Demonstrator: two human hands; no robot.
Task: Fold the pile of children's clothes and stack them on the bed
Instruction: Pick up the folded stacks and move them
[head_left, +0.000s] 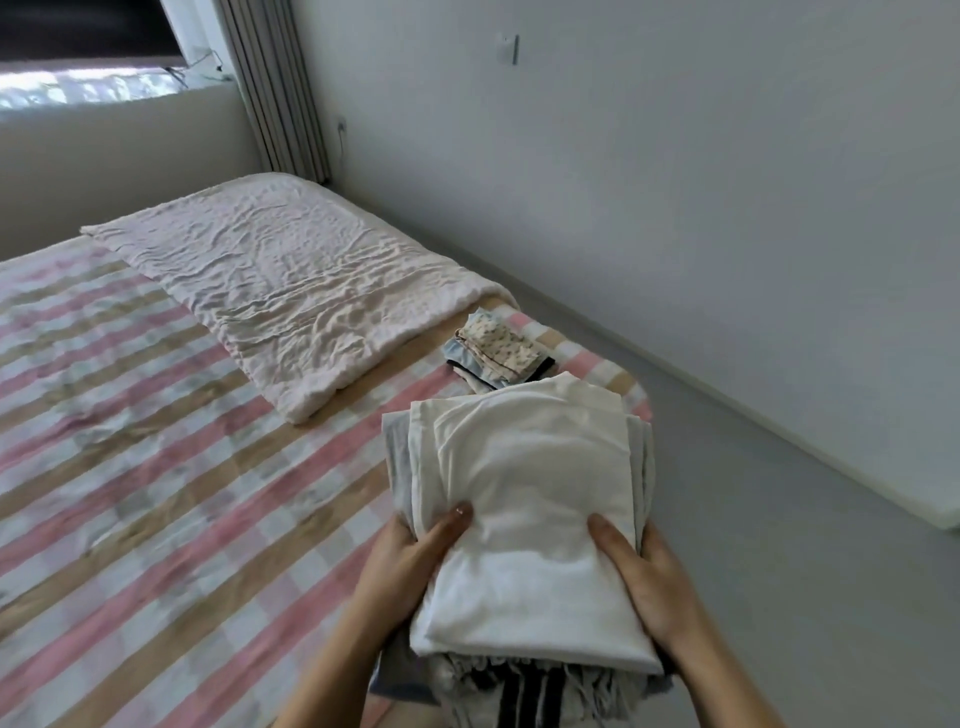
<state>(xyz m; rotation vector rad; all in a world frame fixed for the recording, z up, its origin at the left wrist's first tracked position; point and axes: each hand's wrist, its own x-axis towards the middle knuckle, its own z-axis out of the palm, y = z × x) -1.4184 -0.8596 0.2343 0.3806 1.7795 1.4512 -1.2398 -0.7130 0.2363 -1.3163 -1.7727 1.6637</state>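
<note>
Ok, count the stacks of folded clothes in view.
2. One large stack, white on top, is gripped between the left hand and right hand. One small stack lies on the bed beside the quilt. The large stack may hide more.

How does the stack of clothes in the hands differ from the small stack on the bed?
The held stack is larger than the small stack. The held stack is topped by plain white cloth, the small stack by a flowered print. The left hand and right hand grip the held stack; the small stack lies on the bed. Both are folded.
</note>
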